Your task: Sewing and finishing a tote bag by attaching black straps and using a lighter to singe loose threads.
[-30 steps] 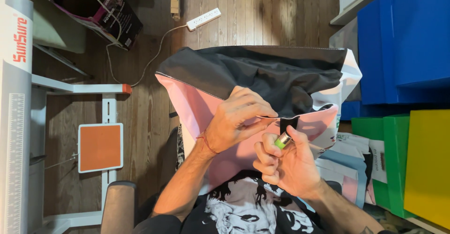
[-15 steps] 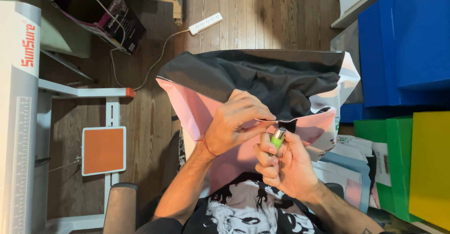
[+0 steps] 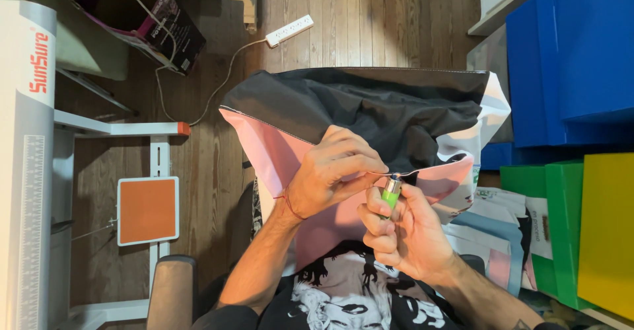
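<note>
A pink fabric piece with a dark grey lining (image 3: 370, 105) lies over my lap. My left hand (image 3: 333, 168) pinches its stitched edge near the middle and holds it taut. My right hand (image 3: 399, 227) grips a green lighter (image 3: 391, 194) upright, with its metal top right at the fabric edge just beside my left fingertips. I cannot tell whether a flame burns. A thin red string circles my left wrist.
A white machine table (image 3: 30, 138) with an orange foot pedal (image 3: 148, 210) stands at the left. A white power strip (image 3: 289, 30) lies on the wooden floor ahead. Blue (image 3: 568, 59), green and yellow (image 3: 604, 231) sheets stack at the right, beside loose cut pieces.
My right hand has raised the lighter a little toward the fabric edge. The left hand keeps its pinch on the edge.
</note>
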